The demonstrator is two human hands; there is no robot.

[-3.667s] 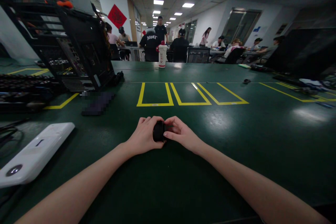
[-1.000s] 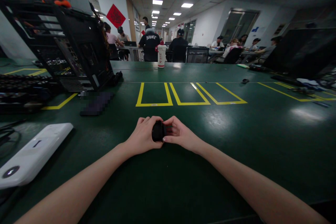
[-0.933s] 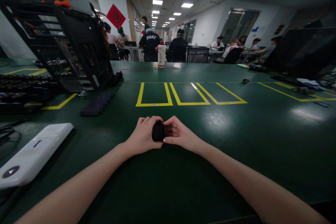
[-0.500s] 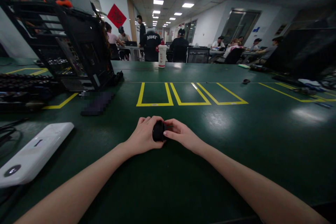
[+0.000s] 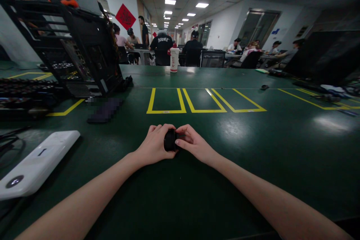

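small black rounded object (image 5: 169,140), held above green tabletop (image 5: 180,195), partly hidden

Perhaps: black shirt (image 5: 162,42) "AAPE"; white device (image 5: 47,154) "1"; red sign (image 5: 125,16) illegible.

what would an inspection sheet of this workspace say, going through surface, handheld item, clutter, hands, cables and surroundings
Surface: dark green tabletop, marked with yellow tape, ceiling lights reflected in it
Handheld item: small black rounded object, partly covered by fingers, exact kind unclear
Clutter: open black computer case and white oblong device at left, white bottle with red top upright at the far side
Hands: left hand wraps the object; right hand has thumb and fingers at its right side, grip unclear
Cables: black cables beside the white device; ends unclear
Surroundings: seated people beyond the table, red diamond decoration on a pillar
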